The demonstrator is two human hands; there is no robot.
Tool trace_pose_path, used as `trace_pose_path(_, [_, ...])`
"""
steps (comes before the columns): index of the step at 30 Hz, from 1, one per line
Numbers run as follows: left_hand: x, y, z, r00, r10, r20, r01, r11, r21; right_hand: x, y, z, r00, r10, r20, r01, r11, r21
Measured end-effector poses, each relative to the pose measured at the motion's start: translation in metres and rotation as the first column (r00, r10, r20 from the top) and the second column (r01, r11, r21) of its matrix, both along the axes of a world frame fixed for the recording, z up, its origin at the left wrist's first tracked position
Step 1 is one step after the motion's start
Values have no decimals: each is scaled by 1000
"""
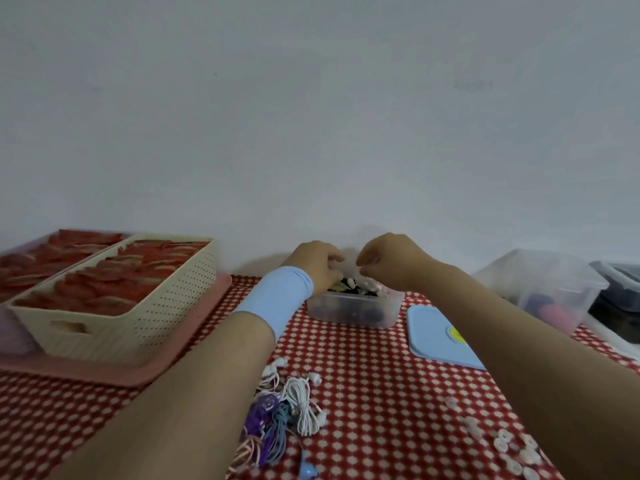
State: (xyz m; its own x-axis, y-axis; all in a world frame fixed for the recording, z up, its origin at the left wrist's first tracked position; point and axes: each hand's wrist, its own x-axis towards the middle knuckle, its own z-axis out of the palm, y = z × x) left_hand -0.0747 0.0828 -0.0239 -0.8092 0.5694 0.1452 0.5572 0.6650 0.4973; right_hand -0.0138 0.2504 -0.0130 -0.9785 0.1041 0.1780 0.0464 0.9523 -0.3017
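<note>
Hovering over the clear tub (353, 311), left hand (317, 263) and right hand (386, 259) curl; grasp unclear.

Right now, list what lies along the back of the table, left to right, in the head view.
cream basket → left hand → right hand → clear tub → dark bin

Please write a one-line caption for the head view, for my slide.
The left hand and right hand hover over an open clear tub on a checked tablecloth.

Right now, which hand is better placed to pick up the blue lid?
Probably the right hand: the blue lid lies on its side of the clear container; the left hand must cross over.
</note>
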Motion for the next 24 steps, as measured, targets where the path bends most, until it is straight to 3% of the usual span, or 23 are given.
trace_pose_path(4, [18, -23, 8, 999, -32, -42, 28, 996, -89, 17, -35, 12, 995, 91, -38, -92, 995, -47])
trace_pose_path(9, [45, -63, 6, 995, -88, 41, 97, 933, -348, 36, -84, 3, 933, 213, 290, -214, 976, -27])
trace_pose_path(14, [65, -103, -5, 989, -105, 108, 138, 916, -377, 61, -119, -10, 827, 288, 483, -265, 957, -116])
trace_pose_path(18, [78, -122, -5, 980, -109, 167, 155, 942, -298, 73, -126, -21, 860, 218, 462, -240, 971, -11])
trace_pose_path(24, [102, -123, 5, 990, -87, 112, 110, 970, -216, 90, -116, -11, 939, 200, 280, -145, 968, -206])
